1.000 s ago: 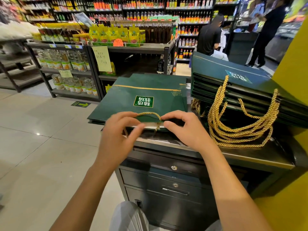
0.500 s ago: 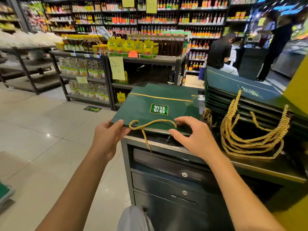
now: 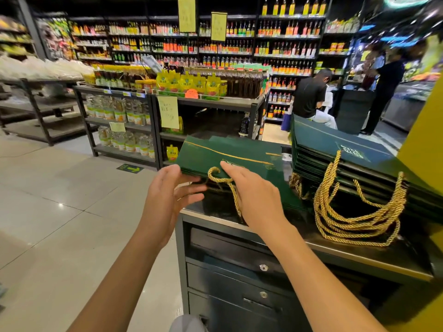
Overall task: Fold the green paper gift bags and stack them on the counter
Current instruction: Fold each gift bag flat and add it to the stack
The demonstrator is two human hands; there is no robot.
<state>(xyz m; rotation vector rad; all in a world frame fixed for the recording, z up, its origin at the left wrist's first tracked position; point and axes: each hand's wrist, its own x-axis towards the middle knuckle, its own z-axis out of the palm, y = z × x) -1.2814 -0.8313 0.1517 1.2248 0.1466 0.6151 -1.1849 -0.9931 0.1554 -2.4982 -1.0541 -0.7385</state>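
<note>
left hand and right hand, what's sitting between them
In the head view, the gold rope handle of the green gift bag loops between them.

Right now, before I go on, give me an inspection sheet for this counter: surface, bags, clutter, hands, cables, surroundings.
Surface: dark counter with a metal front edge, drawers below.
Job's things: one flat green bag at the left end; stack of folded bags to its right, their gold rope handles spilling onto the counter.
Clutter: small pale object between bag and stack, too blurred to name.
Hands: left hand open at the bag's near edge; right hand flat on the bag.
Cables: nothing seen.
Surroundings: tiled floor, shelves of bottles, people beyond the counter.
</note>
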